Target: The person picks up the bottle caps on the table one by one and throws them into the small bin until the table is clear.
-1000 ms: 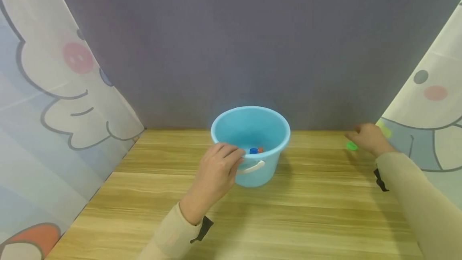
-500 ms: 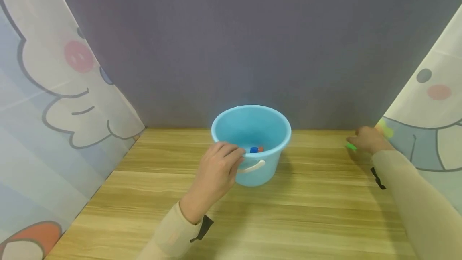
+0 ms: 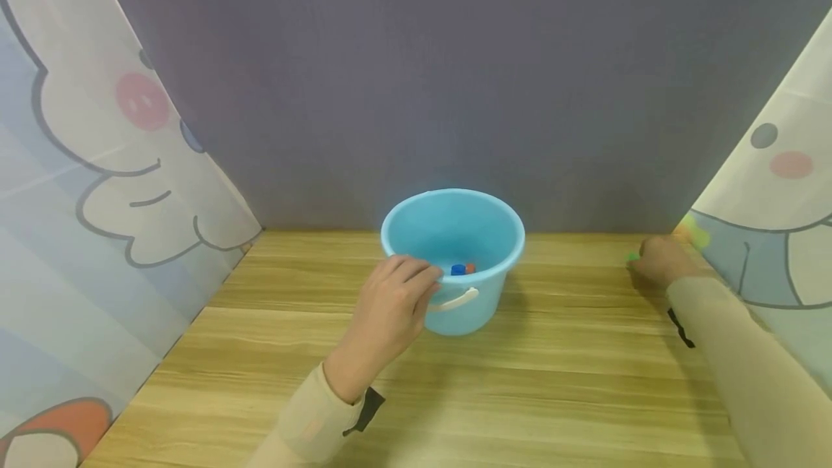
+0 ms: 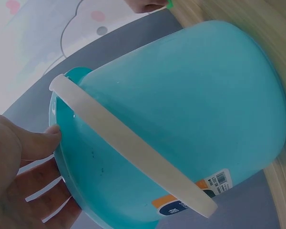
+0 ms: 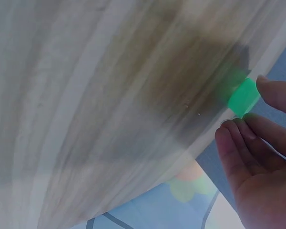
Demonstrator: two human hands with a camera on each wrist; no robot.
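A light blue bucket [image 3: 468,309] with a white handle [image 3: 455,301] stands upright on the table. My left hand [image 3: 393,302] holds its near-left rim; in the left wrist view the thumb [image 4: 43,143] lies on the outside and the fingers reach behind the rim. Inside the bucket lie a small blue piece [image 3: 458,269] and a small orange piece [image 3: 471,268], both looking like bottle caps. At the far right, my right hand [image 3: 664,260] pinches a small green cap [image 5: 243,97] between thumb and forefinger, just at the tabletop. Fingers hide most of the cap in the head view.
The wood-grain table [image 3: 552,396] meets a dark grey wall [image 3: 455,78] at the back. Printed cartoon panels rise on the left [image 3: 117,201] and on the right [image 3: 786,237], close to my right hand.
The green cap lay flat beside my right fingers, then tipped; now it sits between thumb and forefinger. My right hand has dipped slightly. Left hand and bucket stay in place.
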